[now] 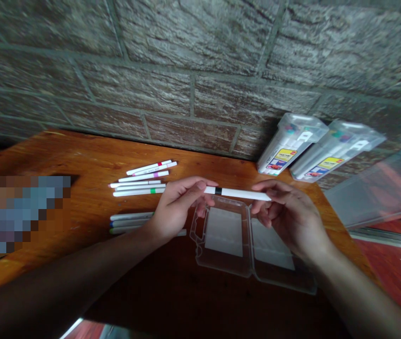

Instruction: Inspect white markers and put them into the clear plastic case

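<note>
A white marker pen (241,193) with a black band is held level between my two hands. My left hand (177,205) pinches its left end, close to the band. At the pointed right end, the fingers of my right hand (288,212) are closed on it. Below the pen lies an open clear plastic case (251,254) with white paper inside both halves. Several white markers (143,175) with coloured bands lie left of my left hand. Nearer to me, more markers (131,223) are partly hidden by that hand and wrist.
Two clear marker cases (281,150) with yellow labels stand upright against the stone-block wall (158,94) at the back right. The wooden table (83,165) ends at the right above a red floor (391,273). A pixelated patch covers something at the left.
</note>
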`<state>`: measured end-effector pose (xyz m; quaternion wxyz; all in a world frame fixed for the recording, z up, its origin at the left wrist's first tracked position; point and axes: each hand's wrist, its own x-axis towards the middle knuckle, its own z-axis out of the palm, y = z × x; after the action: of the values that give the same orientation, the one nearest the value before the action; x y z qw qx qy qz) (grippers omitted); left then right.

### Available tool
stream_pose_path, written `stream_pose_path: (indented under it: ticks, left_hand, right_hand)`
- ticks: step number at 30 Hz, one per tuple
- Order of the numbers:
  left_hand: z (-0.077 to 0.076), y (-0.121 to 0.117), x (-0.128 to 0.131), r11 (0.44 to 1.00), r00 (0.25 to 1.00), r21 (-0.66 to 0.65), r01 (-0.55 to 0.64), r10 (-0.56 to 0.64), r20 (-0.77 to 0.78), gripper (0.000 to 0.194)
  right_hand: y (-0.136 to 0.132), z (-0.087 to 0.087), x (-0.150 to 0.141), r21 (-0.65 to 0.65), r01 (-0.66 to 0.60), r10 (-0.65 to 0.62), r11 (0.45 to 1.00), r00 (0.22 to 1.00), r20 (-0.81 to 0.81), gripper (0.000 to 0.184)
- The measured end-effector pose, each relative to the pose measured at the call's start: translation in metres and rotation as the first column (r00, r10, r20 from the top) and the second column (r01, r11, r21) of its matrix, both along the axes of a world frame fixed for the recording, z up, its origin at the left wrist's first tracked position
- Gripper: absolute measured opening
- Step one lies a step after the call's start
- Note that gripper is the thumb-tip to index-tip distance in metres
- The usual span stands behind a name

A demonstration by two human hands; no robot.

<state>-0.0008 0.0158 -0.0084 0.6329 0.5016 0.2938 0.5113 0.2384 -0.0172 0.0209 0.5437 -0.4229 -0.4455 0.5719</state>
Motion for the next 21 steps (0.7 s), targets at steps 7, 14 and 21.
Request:
stream_pose_path:
  ticks: [7, 14, 21]
  left_hand:
    - [0.005, -0.006, -0.002, 0.995, 0.989, 0.014, 0.099, -0.1, 0.108, 0.031]
    - [0.006, -0.01, -0.004, 0.986, 0.987, 0.092, 0.139, -0.145, 0.065, 0.032]
    - [0.006, -0.015, -0.005, 0.969, 0.985, 0.175, 0.174, -0.168, -0.05, 0.036]
  right_hand:
    - [0.005, 0.001, -0.001, -0.022, 0.083, -0.083, 0.996, 0.996, 0.022, 0.017]
    - [0.006, 0.002, -0.002, -0.08, 0.123, -0.123, 0.989, 0.992, 0.0, 0.017]
    - [0.009, 0.002, -0.001, -0.08, 0.129, -0.13, 0.988, 0.992, -0.006, 0.017]
